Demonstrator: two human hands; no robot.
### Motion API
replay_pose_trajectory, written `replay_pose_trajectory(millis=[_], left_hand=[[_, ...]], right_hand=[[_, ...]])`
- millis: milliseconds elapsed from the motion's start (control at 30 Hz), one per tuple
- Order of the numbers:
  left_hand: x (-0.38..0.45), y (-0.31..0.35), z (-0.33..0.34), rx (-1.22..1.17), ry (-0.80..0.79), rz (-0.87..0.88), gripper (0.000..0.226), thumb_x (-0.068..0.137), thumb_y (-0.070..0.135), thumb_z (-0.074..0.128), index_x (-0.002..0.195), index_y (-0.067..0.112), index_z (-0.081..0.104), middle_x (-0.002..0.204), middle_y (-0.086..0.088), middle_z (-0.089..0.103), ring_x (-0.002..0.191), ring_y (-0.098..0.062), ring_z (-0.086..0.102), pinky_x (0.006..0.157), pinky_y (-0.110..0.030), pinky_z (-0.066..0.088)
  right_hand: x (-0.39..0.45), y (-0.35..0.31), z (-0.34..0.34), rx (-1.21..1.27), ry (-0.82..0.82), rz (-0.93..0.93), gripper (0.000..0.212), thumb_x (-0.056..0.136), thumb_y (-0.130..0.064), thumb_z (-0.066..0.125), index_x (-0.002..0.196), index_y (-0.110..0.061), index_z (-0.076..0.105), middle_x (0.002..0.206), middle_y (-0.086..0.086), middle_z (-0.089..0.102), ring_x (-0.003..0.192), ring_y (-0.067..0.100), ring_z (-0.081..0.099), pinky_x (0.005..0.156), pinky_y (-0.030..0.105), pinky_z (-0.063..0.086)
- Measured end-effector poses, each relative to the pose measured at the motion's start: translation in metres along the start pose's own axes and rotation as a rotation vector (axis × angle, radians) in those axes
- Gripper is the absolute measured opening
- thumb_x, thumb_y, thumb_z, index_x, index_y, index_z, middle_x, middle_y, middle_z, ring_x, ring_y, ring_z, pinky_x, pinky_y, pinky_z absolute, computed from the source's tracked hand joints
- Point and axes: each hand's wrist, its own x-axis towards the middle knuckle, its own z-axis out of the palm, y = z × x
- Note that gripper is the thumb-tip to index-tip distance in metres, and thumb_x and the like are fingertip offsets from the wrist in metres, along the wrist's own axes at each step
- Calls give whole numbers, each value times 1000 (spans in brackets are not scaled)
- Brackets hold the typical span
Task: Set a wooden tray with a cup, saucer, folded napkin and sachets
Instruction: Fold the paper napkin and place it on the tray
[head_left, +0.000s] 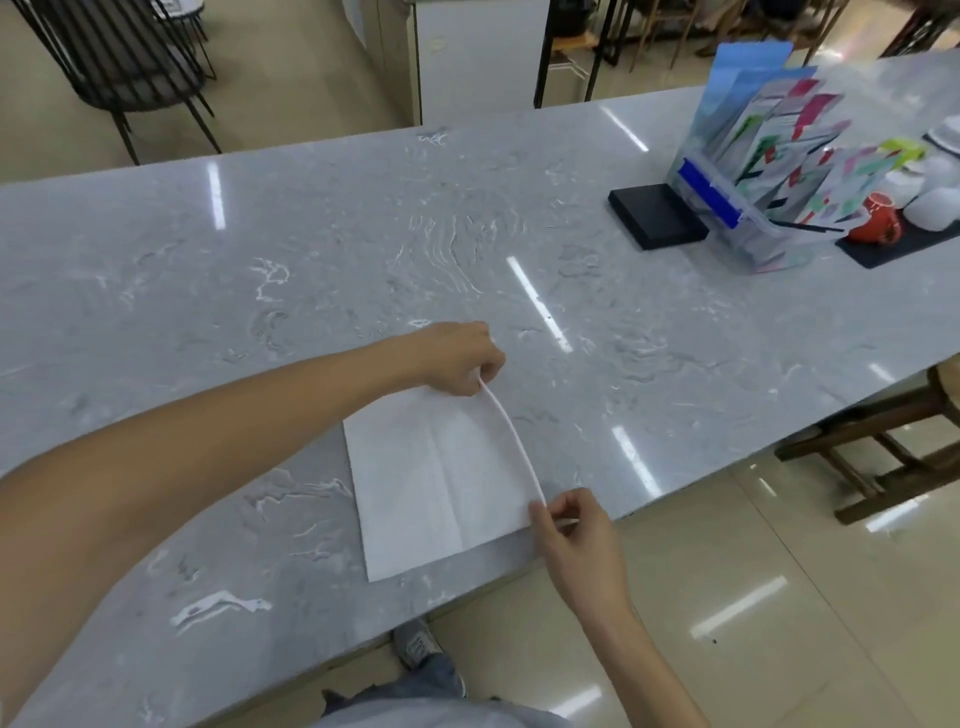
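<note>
Napkin (436, 483) is the landmark: a white paper sheet lying flat on the grey marble counter (311, 260), close to the counter's near edge, with a crease already running down its middle. Its right-hand edge is lifted off the stone in a shallow arc, because both hands hold that edge at its two ends. The left hand (460, 358), at the napkin's far corner, pinches the paper between thumb and curled fingers; the right hand (576, 525), at the near corner and partly past the counter's edge, pinches it the same way, its other fingers loosely bent. Holding both corners at once keeps the edge straight, which I judge is meant to carry it over to the opposite side for a clean fold. Well beyond the napkin to the right stands a clear organiser of coloured sachets (779, 161), with a black box (654, 215) just beside it and what look like white cups (930, 202) and a red one (878, 226) on a dark mat, though that corner is too blurred to be certain. No wooden tray is in view.
</note>
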Motion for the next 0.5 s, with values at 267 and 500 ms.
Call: replay_pose_trajectory(millis=[267, 500], left_hand=[[-80, -80, -13, -316, 252, -270, 13, 83, 20, 75, 95, 22, 80, 75, 21, 68, 65, 6, 58, 70, -25, 45], [-136, -111, -1, -378, 421, -468, 9, 77, 17, 79, 84, 22, 81, 73, 13, 73, 62, 13, 57, 69, -22, 49]], right_hand=[[116, -78, -18, -233, -180, -271, 11, 95, -26, 70, 106, -26, 70, 84, -9, 69, 74, 9, 68, 63, 20, 48], [167, -157, 16, -357, -315, -485, 12, 98, -12, 63, 98, -10, 75, 84, 8, 79, 71, 12, 76, 78, 30, 63]])
